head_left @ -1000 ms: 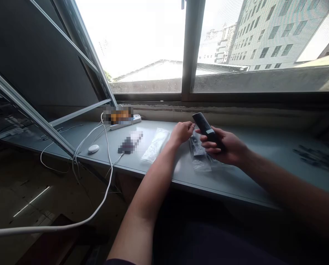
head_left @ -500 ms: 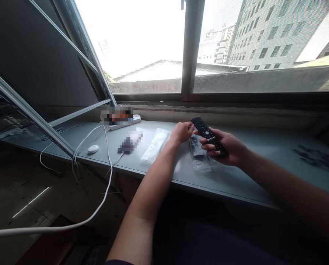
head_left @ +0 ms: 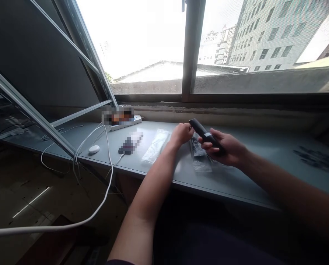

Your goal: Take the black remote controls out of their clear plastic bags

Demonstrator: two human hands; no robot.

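A black remote control [head_left: 199, 128] is held tilted above the table, its smooth back with a small pale label turned up. Wrapped round its lower half is my right hand [head_left: 227, 149], closed, with the thumb along one edge. My left hand [head_left: 182, 133] is closed at the far end of the remote, its fingertips against that end and partly hidden. Below the remote, clear plastic bags [head_left: 202, 165] with dark items inside lie on the table. Beside my left forearm lies another clear bag [head_left: 155, 146] with whitish contents.
On the grey table [head_left: 252, 184] a blurred phone-like device [head_left: 128, 146] is joined to a cable. A round white object [head_left: 94, 149] and a power strip [head_left: 125, 123] stand further left. White cables [head_left: 109, 176] hang over the front edge by a metal frame [head_left: 62, 138].
The remote control has been turned over: its buttons faced up before, and now its back does. Both hands stay in nearly the same place.
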